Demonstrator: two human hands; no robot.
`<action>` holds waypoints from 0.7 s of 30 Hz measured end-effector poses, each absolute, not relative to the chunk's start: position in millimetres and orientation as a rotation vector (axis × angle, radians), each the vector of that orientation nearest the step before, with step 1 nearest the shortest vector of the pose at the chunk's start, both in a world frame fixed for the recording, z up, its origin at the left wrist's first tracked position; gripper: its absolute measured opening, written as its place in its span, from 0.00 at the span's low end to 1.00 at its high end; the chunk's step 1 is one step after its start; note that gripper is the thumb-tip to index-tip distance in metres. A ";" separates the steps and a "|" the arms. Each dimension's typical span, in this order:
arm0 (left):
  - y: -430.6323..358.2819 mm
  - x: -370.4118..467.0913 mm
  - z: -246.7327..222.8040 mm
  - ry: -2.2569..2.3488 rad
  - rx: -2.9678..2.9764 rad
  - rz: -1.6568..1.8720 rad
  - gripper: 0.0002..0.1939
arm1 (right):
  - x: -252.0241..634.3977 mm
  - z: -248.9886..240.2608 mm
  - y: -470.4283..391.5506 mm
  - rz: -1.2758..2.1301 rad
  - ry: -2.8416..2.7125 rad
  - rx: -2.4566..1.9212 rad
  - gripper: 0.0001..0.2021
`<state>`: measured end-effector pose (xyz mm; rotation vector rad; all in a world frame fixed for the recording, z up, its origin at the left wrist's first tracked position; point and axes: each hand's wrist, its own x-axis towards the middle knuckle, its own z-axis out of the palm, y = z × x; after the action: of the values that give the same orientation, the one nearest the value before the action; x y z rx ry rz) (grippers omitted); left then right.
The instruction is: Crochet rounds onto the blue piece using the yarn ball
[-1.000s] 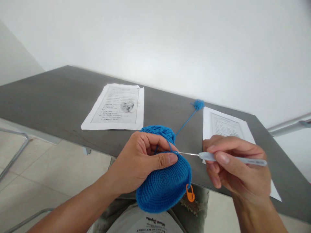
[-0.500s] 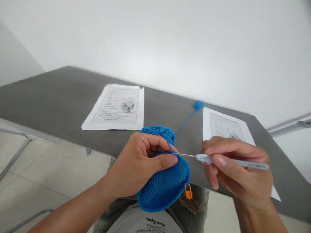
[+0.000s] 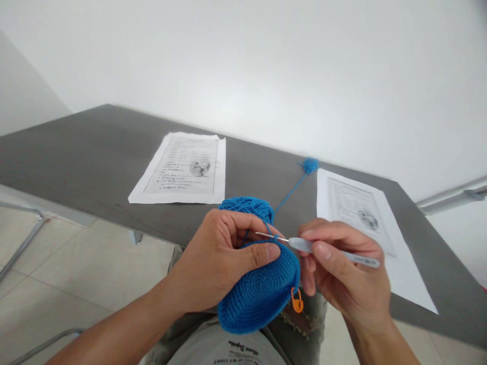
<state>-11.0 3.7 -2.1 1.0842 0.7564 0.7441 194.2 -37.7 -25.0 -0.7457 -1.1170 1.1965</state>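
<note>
A round blue crocheted piece (image 3: 258,289) is pinched at its top edge by my left hand (image 3: 232,253), thumb in front, with yarn running over the index finger. From its right edge hangs an orange stitch marker (image 3: 297,300). My right hand (image 3: 346,263) grips a crochet hook (image 3: 300,244) by its pale grey handle. The hook's metal shaft passes by the top edge of the piece, its tip pointing left beside the yarn strand. Behind my left hand lies a blue yarn ball (image 3: 247,204).
A printed sheet (image 3: 182,170) lies on the dark grey table (image 3: 95,147) left of centre, and a second printed sheet (image 3: 384,253) lies at the right. A small blue yarn clump (image 3: 310,165) sits near the wall, its strand running toward the ball.
My right hand has moved left with the hook. More of the metal shaft now extends past the edge of the blue piece. My left hand has barely moved.
</note>
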 end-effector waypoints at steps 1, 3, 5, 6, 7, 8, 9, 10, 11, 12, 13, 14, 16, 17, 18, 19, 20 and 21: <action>3.5 -11.4 -3.1 0.749 1.082 0.738 0.06 | 190.3 -26.7 -38.7 1.218 -1.077 -0.745 0.03; 3.0 -12.2 -4.5 0.754 1.062 0.727 0.13 | 183.8 -28.9 -40.4 1.234 -1.007 -0.756 0.03; 2.7 -12.8 -5.1 0.759 1.030 0.733 0.19 | 179.7 -29.5 -41.6 1.220 -0.969 -0.769 0.03; 2.7 -12.9 -5.0 0.753 1.018 0.735 0.21 | 178.6 -29.4 -42.1 1.207 -0.961 -0.772 0.04; 2.6 -13.0 -4.9 0.746 1.012 0.739 0.22 | 177.8 -29.3 -42.7 1.195 -0.955 -0.775 0.04; 2.6 -13.0 -4.7 0.737 1.011 0.743 0.22 | 177.4 -29.2 -43.4 1.186 -0.951 -0.778 0.05; 2.6 -12.9 -4.5 0.731 1.014 0.745 0.22 | 177.1 -29.2 -44.2 1.180 -0.946 -0.781 0.05; 2.6 -12.8 -4.4 0.725 1.018 0.746 0.22 | 176.8 -29.3 -45.1 1.177 -0.942 -0.784 0.05; 2.5 -12.7 -4.2 0.722 1.026 0.747 0.22 | 176.4 -29.6 -46.0 1.175 -0.939 -0.786 0.05; 2.5 -12.6 -4.1 0.721 1.036 0.750 0.22 | 175.9 -29.9 -46.9 1.172 -0.936 -0.785 0.05; 2.3 -12.5 -4.0 0.723 1.044 0.751 0.21 | 175.3 -30.3 -47.7 1.170 -0.934 -0.785 0.05; 2.1 -12.5 -3.9 0.726 1.052 0.752 0.21 | 174.5 -30.6 -48.3 1.167 -0.930 -0.781 0.05; 1.4 -12.6 -3.6 0.736 1.068 0.756 0.19 | 172.9 -31.1 -49.2 1.165 -0.918 -0.774 0.05; 1.0 -12.7 -3.4 0.746 1.073 0.758 0.19 | 172.1 -31.2 -49.6 1.167 -0.909 -0.773 0.05; 0.7 -12.9 -3.1 0.753 1.075 0.760 0.18 | 171.3 -31.2 -49.9 1.170 -0.903 -0.772 0.05; 0.3 -13.1 -2.7 0.759 1.073 0.761 0.18 | 170.6 -31.1 -50.1 1.170 -0.898 -0.774 0.06; 0.1 -13.2 -2.3 0.765 1.071 0.763 0.18 | 169.9 -30.9 -50.4 1.162 -0.896 -0.776 0.06; 0.0 -13.4 -1.7 0.771 1.071 0.765 0.17 | 169.3 -30.7 -50.7 1.149 -0.894 -0.780 0.06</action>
<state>-13.4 0.0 -1.7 1.0714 0.7715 0.7652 169.3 -50.7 -30.7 -0.7797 -0.8945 1.1494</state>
